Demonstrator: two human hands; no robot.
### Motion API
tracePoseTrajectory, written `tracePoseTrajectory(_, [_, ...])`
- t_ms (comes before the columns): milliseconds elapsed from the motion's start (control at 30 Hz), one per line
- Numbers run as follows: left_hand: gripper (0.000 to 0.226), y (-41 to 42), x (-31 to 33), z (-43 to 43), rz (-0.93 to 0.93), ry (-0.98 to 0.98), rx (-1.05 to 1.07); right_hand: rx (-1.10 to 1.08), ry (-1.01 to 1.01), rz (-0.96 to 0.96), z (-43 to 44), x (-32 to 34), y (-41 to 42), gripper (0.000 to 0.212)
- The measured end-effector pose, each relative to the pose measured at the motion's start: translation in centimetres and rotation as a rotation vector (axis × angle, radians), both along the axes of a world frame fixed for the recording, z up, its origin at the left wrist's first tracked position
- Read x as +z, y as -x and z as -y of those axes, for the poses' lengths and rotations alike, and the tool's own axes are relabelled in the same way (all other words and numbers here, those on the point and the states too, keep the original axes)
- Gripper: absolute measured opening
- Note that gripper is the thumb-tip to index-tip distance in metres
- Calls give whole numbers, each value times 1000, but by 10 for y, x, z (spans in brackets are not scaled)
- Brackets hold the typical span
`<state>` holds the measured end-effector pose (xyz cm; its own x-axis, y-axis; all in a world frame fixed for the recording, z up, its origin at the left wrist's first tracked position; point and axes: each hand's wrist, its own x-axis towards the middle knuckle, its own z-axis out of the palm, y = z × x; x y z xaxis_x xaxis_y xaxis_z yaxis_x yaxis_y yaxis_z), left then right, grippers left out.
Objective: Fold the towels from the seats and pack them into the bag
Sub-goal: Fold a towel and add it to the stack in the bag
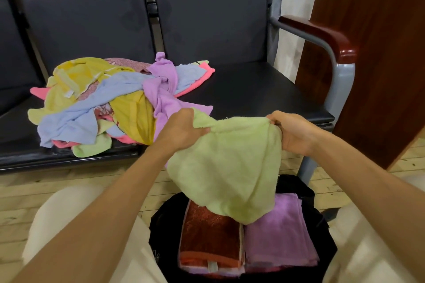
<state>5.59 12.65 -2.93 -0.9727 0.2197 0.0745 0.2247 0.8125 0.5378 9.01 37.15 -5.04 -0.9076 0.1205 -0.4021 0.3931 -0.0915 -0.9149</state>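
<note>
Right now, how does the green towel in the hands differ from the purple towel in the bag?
The green towel hangs unfolded in the air, while the purple towel in the bag lies folded flat. The left hand and right hand each grip a top corner of the green towel; nothing holds the purple one. The green towel is above the black bag; the purple one is packed inside it, beside a folded red-brown towel. Both look like terry cloth.

Black padded seats (253,89) carry a messy towel pile (110,103) at 10 o'clock; the bag (322,220) sits on the wood floor (34,193).
</note>
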Motion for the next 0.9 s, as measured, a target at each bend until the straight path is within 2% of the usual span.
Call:
tracePoseTrajectory(100, [39,4,-1,3,-12,54,3,-98,87,-53,-6,4,-3,11])
tracePoseTrajectory(133, [35,5,-2,4,-23,72,8,-137,59,-80,-7,4,-4,12])
tracePoseTrajectory(167, [33,6,-2,5,-18,94,23,-168,-68,-117,-8,3,-6,19])
tracePoseTrajectory(267, [43,8,-1,8,-18,150,27,-137,-620,-265,-10,-4,-8,47])
tracePoseTrajectory(333, [48,8,0,11,-37,159,41,18,-892,-245,-14,-7,-11,47])
tracePoseTrajectory(400, [51,10,-2,16,-35,106,45,240,-1166,-106,-22,-11,-12,40])
tracePoseTrajectory(433, [50,9,-2,18,6,-5,53,332,-1238,-32,-24,-14,-13,46])
tracePoseTrajectory(500, [46,3,0,17,163,-427,72,433,-1294,67,-25,-22,-14,59])
tracePoseTrajectory(567, [31,-4,5,10,341,-809,82,520,-1333,110,-21,-28,-15,62])
tracePoseTrajectory(633, [7,-9,8,5,467,-1000,60,568,-1266,86,-17,-28,-16,55])
tracePoseTrajectory(667, [6,-9,10,4,523,-1047,34,553,-1140,50,-14,-25,-17,48])
tracePoseTrajectory(733, [20,-6,11,5,629,-1087,-41,447,-771,-18,-8,-14,-19,32])
tracePoseTrajectory(800, [34,-1,8,6,655,-1035,-100,299,-468,-86,-1,-2,-20,28])
tracePoseTrajectory(900, [45,5,3,9,532,-827,-125,40,-245,-177,1,12,-18,31])
